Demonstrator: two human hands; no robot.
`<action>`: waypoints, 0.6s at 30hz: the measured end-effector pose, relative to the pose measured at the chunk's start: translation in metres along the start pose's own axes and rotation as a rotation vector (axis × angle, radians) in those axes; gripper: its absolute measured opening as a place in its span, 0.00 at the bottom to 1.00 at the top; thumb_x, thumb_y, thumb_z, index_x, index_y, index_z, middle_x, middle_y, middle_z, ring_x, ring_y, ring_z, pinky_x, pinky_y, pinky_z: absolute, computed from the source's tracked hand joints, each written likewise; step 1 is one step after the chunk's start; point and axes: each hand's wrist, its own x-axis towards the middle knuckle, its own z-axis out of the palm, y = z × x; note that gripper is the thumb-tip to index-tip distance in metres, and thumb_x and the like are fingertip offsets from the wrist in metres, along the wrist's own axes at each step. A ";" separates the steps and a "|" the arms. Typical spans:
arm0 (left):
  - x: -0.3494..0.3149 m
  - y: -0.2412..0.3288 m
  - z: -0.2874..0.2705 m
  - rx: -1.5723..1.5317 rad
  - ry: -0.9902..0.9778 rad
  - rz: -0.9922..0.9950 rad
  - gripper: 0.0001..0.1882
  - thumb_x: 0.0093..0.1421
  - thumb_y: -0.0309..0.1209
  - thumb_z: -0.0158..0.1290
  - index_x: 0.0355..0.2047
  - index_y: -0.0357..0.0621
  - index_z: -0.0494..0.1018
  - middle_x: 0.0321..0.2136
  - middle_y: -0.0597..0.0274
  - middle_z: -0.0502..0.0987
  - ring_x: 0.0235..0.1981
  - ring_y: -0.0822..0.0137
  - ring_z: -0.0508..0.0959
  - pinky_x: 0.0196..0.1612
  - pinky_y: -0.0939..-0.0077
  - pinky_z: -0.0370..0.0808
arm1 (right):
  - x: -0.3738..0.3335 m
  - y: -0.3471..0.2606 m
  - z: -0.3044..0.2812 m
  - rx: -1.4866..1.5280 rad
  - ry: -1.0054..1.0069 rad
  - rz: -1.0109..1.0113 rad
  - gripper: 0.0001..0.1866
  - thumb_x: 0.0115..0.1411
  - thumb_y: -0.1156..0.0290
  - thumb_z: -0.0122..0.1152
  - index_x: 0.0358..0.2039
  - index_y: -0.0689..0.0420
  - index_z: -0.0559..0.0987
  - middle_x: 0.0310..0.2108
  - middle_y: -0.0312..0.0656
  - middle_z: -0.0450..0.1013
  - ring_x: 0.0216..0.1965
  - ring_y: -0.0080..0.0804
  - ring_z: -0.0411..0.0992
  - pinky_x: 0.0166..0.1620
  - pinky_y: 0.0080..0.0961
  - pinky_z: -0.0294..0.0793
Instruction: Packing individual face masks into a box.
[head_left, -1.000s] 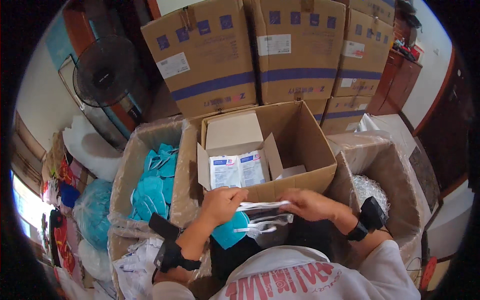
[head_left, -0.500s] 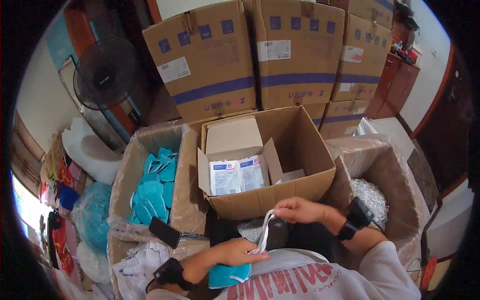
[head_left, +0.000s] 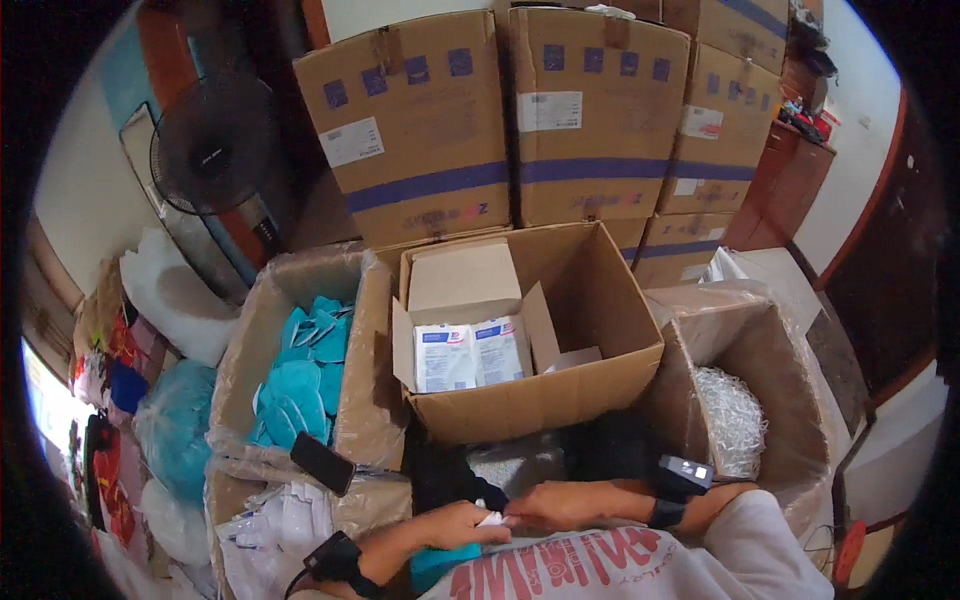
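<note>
My left hand (head_left: 452, 525) and my right hand (head_left: 545, 506) meet low in front of my body. Both are closed on a small bunch of white elastic straps (head_left: 491, 519), mostly hidden by the fingers. Just below my left hand lies a teal face mask (head_left: 442, 566), partly covered by that hand and forearm. More teal masks (head_left: 300, 385) fill a plastic-lined carton on the left. White strands (head_left: 735, 420) are heaped in the lined carton on the right.
An open carton (head_left: 530, 408) stands ahead, with a smaller box of white packets (head_left: 470, 355) inside. A phone (head_left: 322, 463) rests on the left carton's edge, above white packaging (head_left: 270, 530). Stacked cartons (head_left: 420, 150) rise behind. A black fan (head_left: 212, 145) stands far left.
My right hand has come down and left to meet my left hand. The straps, stretched between the hands before, are now gathered between the fingers.
</note>
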 end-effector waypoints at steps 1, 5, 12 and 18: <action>-0.002 0.005 0.007 -0.202 0.067 0.098 0.15 0.60 0.40 0.46 0.31 0.40 0.74 0.21 0.67 0.74 0.24 0.77 0.70 0.30 0.78 0.68 | -0.012 -0.011 -0.009 0.086 -0.023 0.074 0.14 0.61 0.65 0.43 0.40 0.60 0.70 0.34 0.55 0.70 0.33 0.51 0.69 0.36 0.36 0.66; 0.005 -0.010 0.038 -0.995 0.448 0.241 0.15 0.61 0.36 0.45 0.34 0.37 0.75 0.17 0.73 0.69 0.20 0.82 0.66 0.23 0.86 0.62 | -0.024 -0.019 -0.020 0.199 0.152 0.093 0.15 0.61 0.61 0.43 0.40 0.59 0.71 0.31 0.55 0.71 0.30 0.51 0.69 0.34 0.37 0.67; 0.033 0.022 0.017 0.573 0.938 0.250 0.10 0.55 0.34 0.50 0.27 0.42 0.76 0.15 0.60 0.72 0.16 0.62 0.72 0.21 0.68 0.68 | -0.012 -0.005 0.004 -0.128 0.375 0.369 0.18 0.61 0.59 0.40 0.34 0.61 0.73 0.25 0.55 0.72 0.29 0.54 0.71 0.33 0.46 0.68; 0.034 0.034 0.015 0.701 0.265 0.073 0.17 0.57 0.45 0.42 0.29 0.45 0.73 0.23 0.52 0.74 0.27 0.54 0.75 0.26 0.64 0.71 | -0.029 -0.010 -0.004 -0.199 -0.114 0.434 0.20 0.60 0.55 0.40 0.36 0.59 0.71 0.32 0.54 0.72 0.34 0.54 0.70 0.37 0.45 0.68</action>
